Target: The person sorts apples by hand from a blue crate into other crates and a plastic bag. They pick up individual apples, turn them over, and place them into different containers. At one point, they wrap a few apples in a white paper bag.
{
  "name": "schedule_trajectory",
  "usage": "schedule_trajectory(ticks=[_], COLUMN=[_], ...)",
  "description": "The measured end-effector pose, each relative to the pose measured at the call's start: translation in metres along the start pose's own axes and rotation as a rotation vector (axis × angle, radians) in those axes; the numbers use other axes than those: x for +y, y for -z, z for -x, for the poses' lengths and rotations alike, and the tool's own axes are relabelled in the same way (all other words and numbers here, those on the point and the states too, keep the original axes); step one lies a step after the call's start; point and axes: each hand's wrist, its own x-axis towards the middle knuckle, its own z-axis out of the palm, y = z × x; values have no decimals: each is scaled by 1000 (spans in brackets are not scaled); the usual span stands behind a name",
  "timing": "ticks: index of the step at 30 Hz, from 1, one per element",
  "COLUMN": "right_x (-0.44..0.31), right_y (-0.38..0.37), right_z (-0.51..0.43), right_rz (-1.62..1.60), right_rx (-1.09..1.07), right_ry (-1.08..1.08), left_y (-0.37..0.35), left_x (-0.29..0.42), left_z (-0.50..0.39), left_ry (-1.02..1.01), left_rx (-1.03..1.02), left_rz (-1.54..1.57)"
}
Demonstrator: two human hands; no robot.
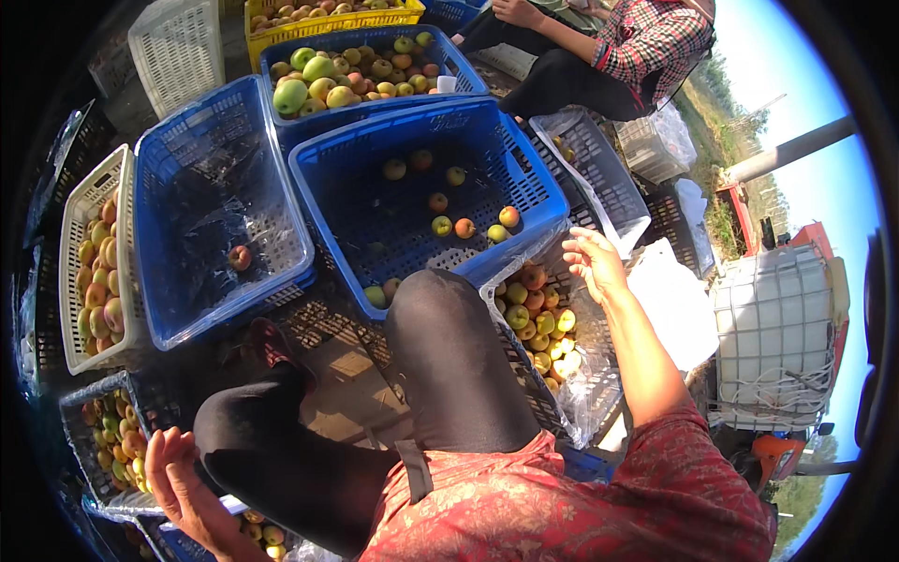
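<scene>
My left hand (184, 485) is at the lower left, over the edge of a lined crate of small apples (116, 442), fingers apart and nothing seen in it. To the right, my right hand (593, 263) is raised with spread fingers and holds nothing; it is above a plastic-lined crate of yellow-red apples (537, 316) beside my knee. Before me stands a large blue plastic crate (428, 126) with scattered apples (464, 227) on its floor. Left of it, a second blue crate (151, 246) holds one red apple (239, 258) on clear plastic film.
A white crate of apples (70, 281) stands at the far left. Fuller blue (379, 31) and yellow (337, 20) crates are at the back. Another person (650, 49) sits at the upper right, near a grey lined crate (597, 168). A caged white tank (772, 337) stands right.
</scene>
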Motion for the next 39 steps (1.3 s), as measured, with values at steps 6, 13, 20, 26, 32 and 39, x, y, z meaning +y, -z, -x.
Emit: schedule_trajectory(ticks=[6,13,20,26,32,39], right_x=[16,79,164,226,223,97], right_y=[-2,-4,-22,-22,-41,-143], right_z=[-108,-262,-374,-421,-408,-298], right_rz=[167,464,469,396,270,-345], right_rx=[0,28,205,290,322,-586], right_ry=[1,-289,-709,-781,-698,-423], left_y=[-167,-253,-255,-259,-263,-250], left_x=[57,22,-9,-15,-11,-8], left_z=[-57,-91,-120,-131,-136,-131], left_ry=[-75,30,225,346,453,284], left_rx=[-751,-946,-996,-993,-903,-861], left_rz=[-287,-459,-609,-715,-680,-524])
